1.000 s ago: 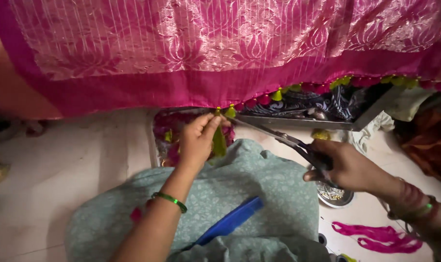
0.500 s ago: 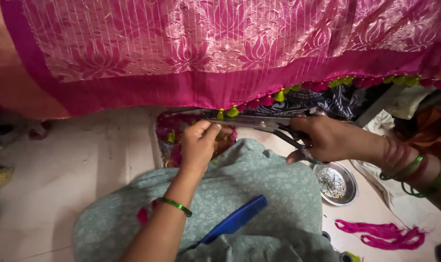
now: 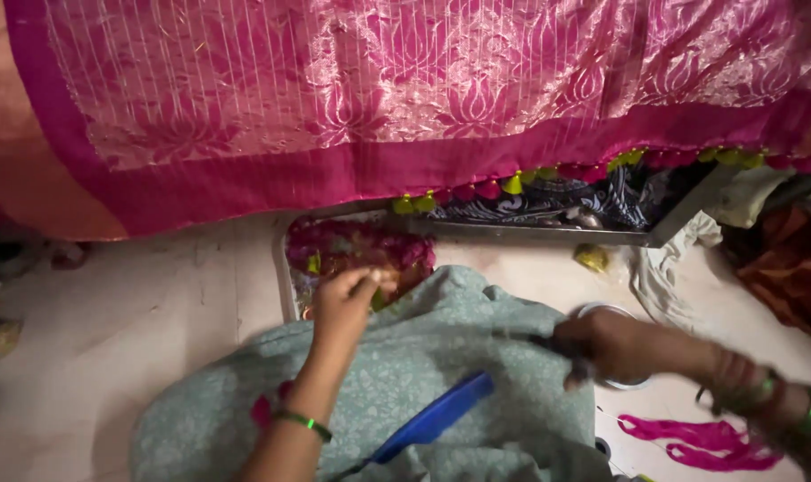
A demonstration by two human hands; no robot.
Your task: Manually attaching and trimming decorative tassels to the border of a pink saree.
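Fabric fills the head view: a pink woven cloth (image 3: 405, 98) with a raised lotus pattern hangs across the top, its lower border edged with small green and pink tassels (image 3: 512, 185). Just below it, the left hand (image 3: 345, 303) is closed in a pinch on a small tuft of thread or tassel — too blurred to say which — held over a tray (image 3: 285, 268) of pink and green thread scraps. The tuft looks light, soft and easily crushed, best taken by its knotted top between fingertips. The right hand (image 3: 615, 344) is curled around dark scissors (image 3: 548, 341), blurred, beside a round metal dish (image 3: 602, 312). A blue comb (image 3: 432, 419) rests on pale green printed cloth (image 3: 459, 357) covering the lap — smooth rigid plastic against limp cotton. Loose pink threads (image 3: 700, 442) lie on the pale floor (image 3: 128, 312) at the right.
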